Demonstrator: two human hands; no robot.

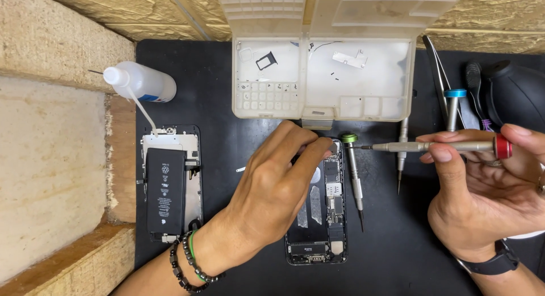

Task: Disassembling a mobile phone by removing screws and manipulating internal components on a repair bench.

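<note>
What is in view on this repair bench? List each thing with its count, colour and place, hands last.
Mat: one, black, under everything.
Parts box: one, clear, lid open, top centre.
Squeeze bottle: one, clear, upper left.
Phone panel with battery: one, black battery, left.
Opened phone: one, dark, centre.
Green-capped screwdriver: one, beside the opened phone.
Blue-capped screwdriver: one, upper right.
Red-capped screwdriver: one, silver, held level.
Left hand: over the opened phone, beaded bracelets.
Right hand: holds the red-capped screwdriver, dark wristband.
</note>
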